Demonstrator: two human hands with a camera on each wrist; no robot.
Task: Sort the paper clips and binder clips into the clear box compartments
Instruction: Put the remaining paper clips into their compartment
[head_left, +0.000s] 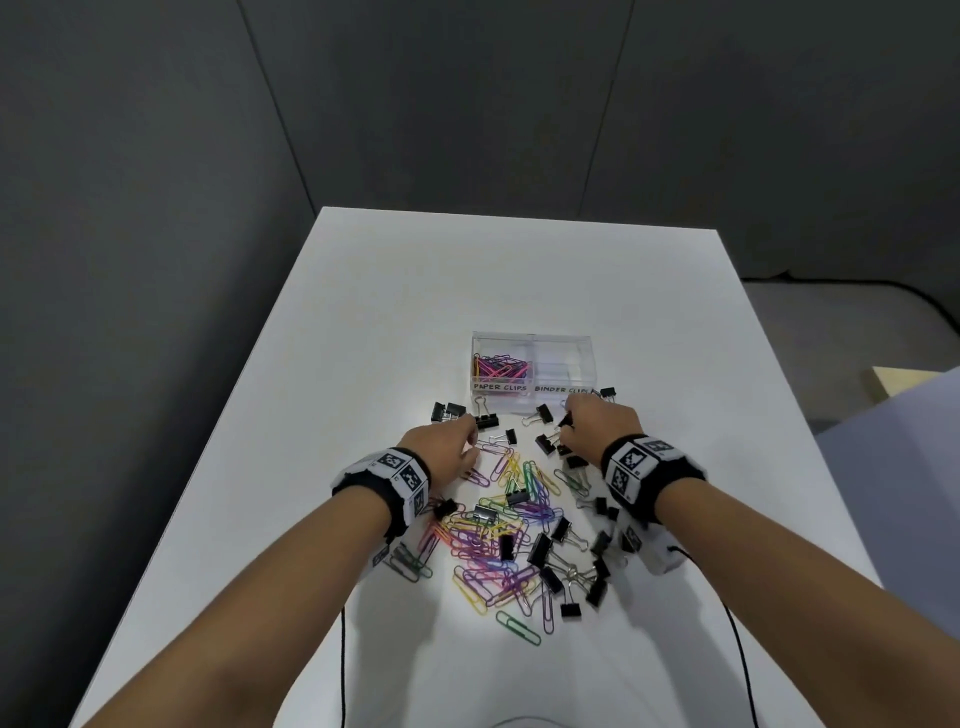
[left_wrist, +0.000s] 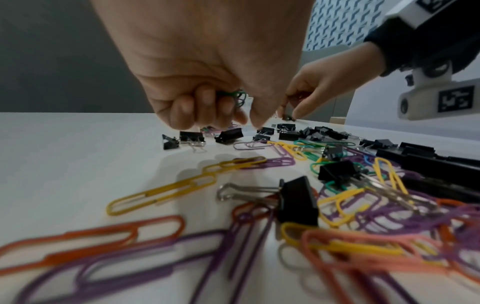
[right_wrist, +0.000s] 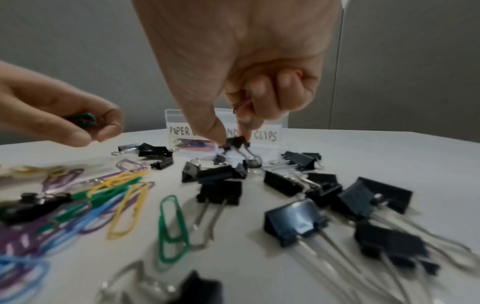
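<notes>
Light: even and soft from overhead, faint shadows on the white worktop (head_left: 395, 322) | Blur: nearest clips smeared in both wrist views | Edges: wide-angle bending, dim walls

— How do the arms lie?
— Both reach forward, bare, with a marker band on each wrist, palms down. The left hand (head_left: 445, 446) is low on the left; the right hand (head_left: 597, 423) is a little farther forward.
— And the fingers?
— The left fingers (left_wrist: 200, 107) are curled, holding green clips (left_wrist: 235, 96). The right thumb and forefinger pinch a black clip (right_wrist: 235, 142); its other fingers are curled in.
</notes>
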